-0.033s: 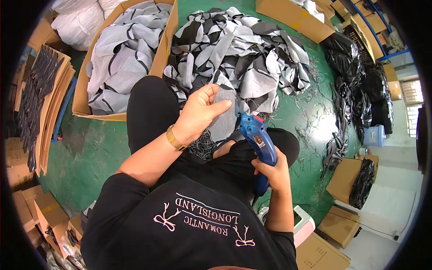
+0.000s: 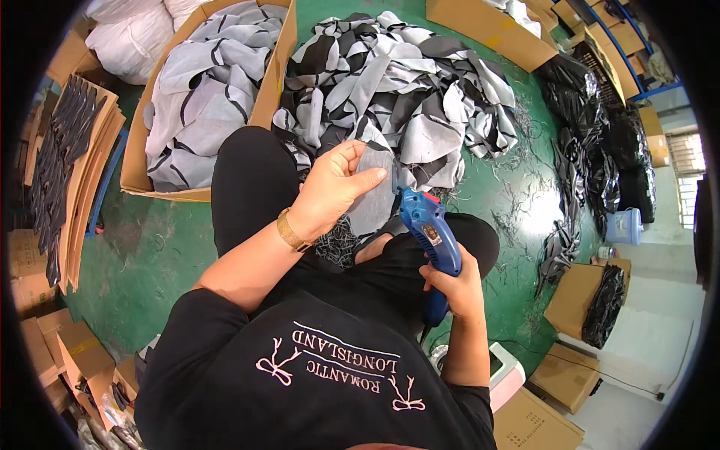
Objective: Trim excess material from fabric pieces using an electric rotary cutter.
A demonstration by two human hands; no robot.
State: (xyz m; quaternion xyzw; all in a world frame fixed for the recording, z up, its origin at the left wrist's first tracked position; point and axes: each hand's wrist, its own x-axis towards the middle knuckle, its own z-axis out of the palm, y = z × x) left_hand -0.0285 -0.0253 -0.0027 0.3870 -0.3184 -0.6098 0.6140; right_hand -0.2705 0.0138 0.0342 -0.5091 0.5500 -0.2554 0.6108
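My left hand (image 2: 337, 187) pinches the upper edge of a grey fabric piece (image 2: 373, 202) between thumb and fingers. The piece hangs down in front of my lap. In my right hand (image 2: 460, 286) is a blue handheld electric cutter (image 2: 431, 229) with a red switch, gripped round its body. Its head points up and away from me, close to the right edge of the fabric piece. Its narrow tip is hard to make out against the cloth, so I cannot tell whether it touches.
Beyond my knees lies a heap of grey and black fabric pieces (image 2: 405, 90). A cardboard box (image 2: 264, 105) of similar pieces stands to the left. Dark thread scraps (image 2: 517, 225) litter the green floor. Black plastic bags (image 2: 577, 105) and a light blue bucket (image 2: 624, 226) are at the right.
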